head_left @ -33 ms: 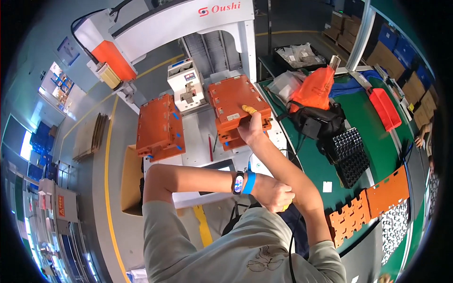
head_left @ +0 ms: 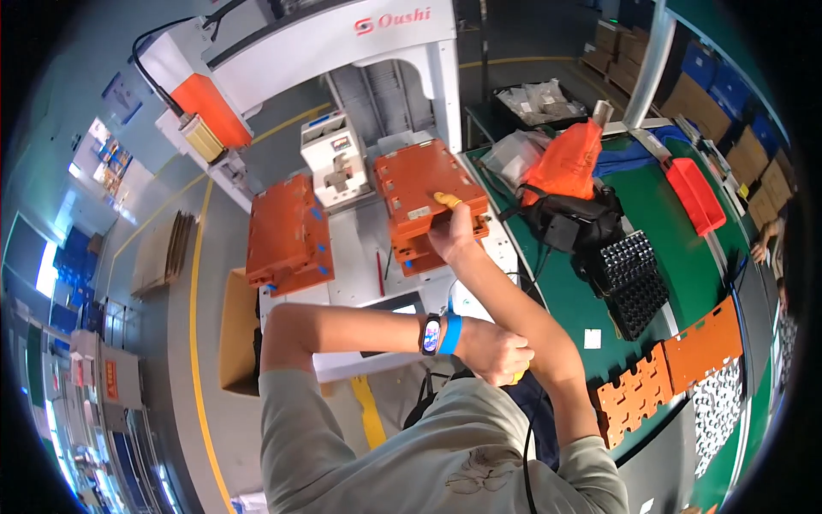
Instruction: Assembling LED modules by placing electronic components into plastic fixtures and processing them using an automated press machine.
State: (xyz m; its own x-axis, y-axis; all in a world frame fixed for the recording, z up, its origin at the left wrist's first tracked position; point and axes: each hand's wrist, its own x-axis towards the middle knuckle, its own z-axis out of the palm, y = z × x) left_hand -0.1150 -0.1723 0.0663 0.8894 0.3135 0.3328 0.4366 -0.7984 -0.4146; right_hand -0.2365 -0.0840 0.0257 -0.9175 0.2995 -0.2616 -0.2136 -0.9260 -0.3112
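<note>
My right hand grips the near edge of an orange fixture plate, which sits at the top of a stack on the white machine bed. A yellow-covered digit lies on the plate's upper face; the other fingers curl below its edge, partly hidden. My left hand is closed beside my right forearm near the elbow. Yellow shows under its curled fingers, but whatever they hold, if anything, is hidden. A watch and a blue band circle the left wrist. Another orange fixture stack with blue marks stands to the left.
A white screw feeder stands between the stacks, under the machine's gantry. A red pen-like stick lies on the bed. On the green bench are an orange bag, black trays, a red bin and orange plates.
The whole view has shifted very slightly. Both hands keep their places, the right on the fixture plate and the left by the right forearm.
</note>
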